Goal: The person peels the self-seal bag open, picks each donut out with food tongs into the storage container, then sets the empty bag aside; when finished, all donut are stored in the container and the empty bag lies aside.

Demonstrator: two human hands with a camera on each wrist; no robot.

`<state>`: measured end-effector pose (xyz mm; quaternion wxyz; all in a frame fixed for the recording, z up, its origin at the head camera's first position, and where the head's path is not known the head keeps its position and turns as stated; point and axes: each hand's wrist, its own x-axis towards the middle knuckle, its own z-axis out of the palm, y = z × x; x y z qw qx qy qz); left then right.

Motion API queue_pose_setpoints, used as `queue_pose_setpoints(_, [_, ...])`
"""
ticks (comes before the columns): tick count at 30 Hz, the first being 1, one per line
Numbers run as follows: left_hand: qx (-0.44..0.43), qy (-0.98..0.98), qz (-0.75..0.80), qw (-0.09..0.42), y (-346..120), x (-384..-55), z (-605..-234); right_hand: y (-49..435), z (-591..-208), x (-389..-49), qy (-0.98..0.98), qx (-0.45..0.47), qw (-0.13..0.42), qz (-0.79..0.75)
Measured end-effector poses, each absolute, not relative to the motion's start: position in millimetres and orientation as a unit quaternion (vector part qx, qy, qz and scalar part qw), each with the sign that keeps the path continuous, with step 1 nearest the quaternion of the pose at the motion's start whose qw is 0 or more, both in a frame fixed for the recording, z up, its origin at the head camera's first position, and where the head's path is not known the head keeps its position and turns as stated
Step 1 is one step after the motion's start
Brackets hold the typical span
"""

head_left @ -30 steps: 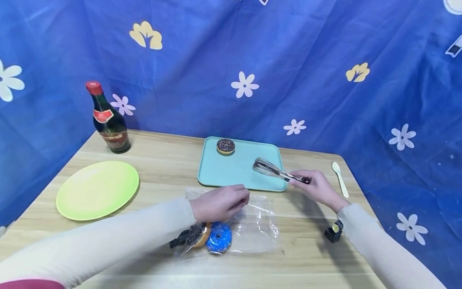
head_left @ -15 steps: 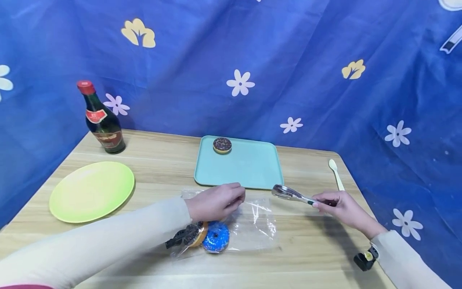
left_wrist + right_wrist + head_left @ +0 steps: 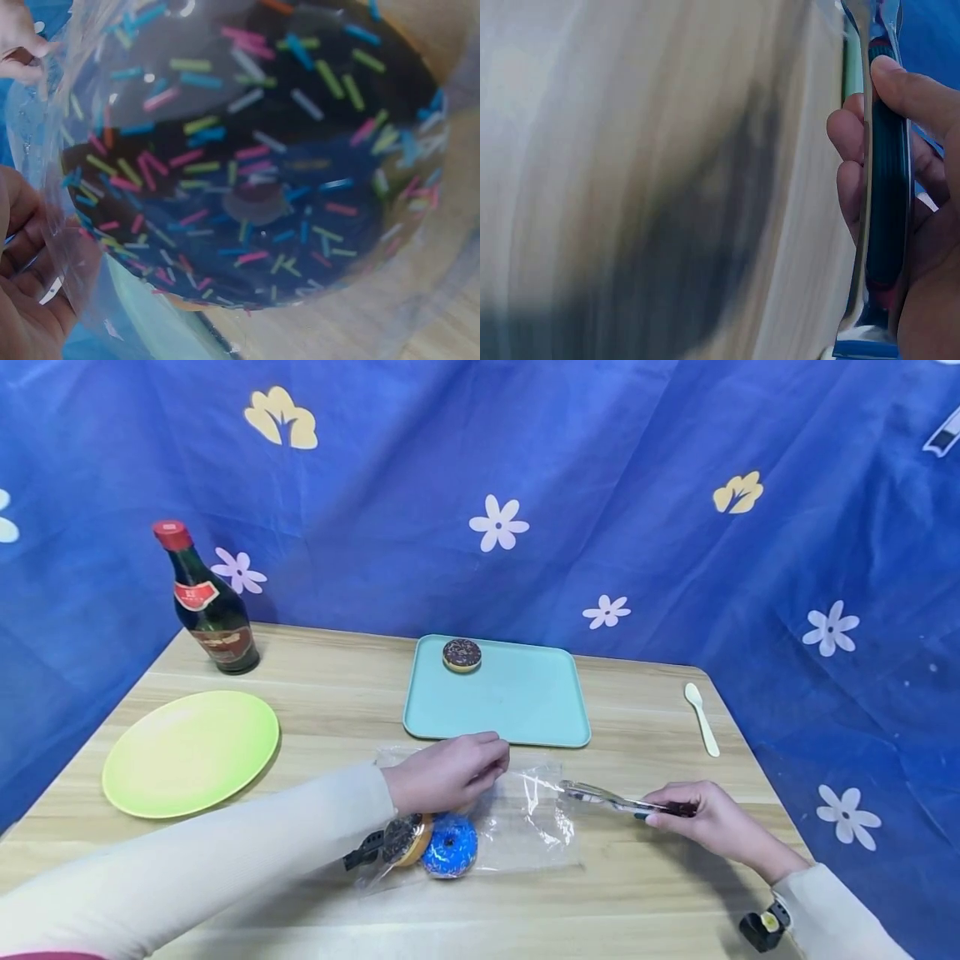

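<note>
My left hand (image 3: 453, 770) grips the upper part of a clear plastic bag (image 3: 528, 827) on the table. Inside the bag lie a blue sprinkled donut (image 3: 452, 853) and a chocolate sprinkled donut (image 3: 402, 839), which is tilted on its side and partly hidden by my wrist. The chocolate donut (image 3: 247, 150) fills the left wrist view behind the plastic. In my right hand (image 3: 712, 818) are metal tongs (image 3: 600, 795) with dark grips, their head at the bag's right edge. Thumb and fingers wrap the tongs' handle (image 3: 887, 187) in the right wrist view.
Behind the bag sits a turquoise tray (image 3: 517, 702) bearing another chocolate donut (image 3: 461, 654). A green plate (image 3: 191, 756) and a dark bottle (image 3: 217, 618) with a red cap stand at left. A pale spoon (image 3: 702, 718) lies at right. Blue cloth (image 3: 390, 510) hangs behind the table.
My right hand has moved the tongs from over the tray's right part, rightward and toward me, down to the bag's right edge. The left hand keeps its hold on the bag.
</note>
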<state>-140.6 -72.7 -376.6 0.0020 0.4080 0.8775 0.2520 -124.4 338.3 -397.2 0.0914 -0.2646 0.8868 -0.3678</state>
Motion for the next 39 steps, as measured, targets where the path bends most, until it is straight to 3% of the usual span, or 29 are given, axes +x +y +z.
queue_pose_setpoints(15, [0.406,0.879,0.249,0.001,-73.5,-140.0,-375.6,284.3,-409.6,-129.3,0.844,-0.373,0.136,-0.360])
queue_pose_setpoints(29, [0.411,0.875,0.255,0.006,-71.3,-137.4,-373.6,249.0,-416.3,-136.1,0.822,-0.391,0.174,-0.376])
queue_pose_setpoints(39, [0.410,0.875,0.256,0.000,-72.0,-136.1,-374.0,238.5,-418.8,-136.8,0.816,-0.417,0.160,-0.367])
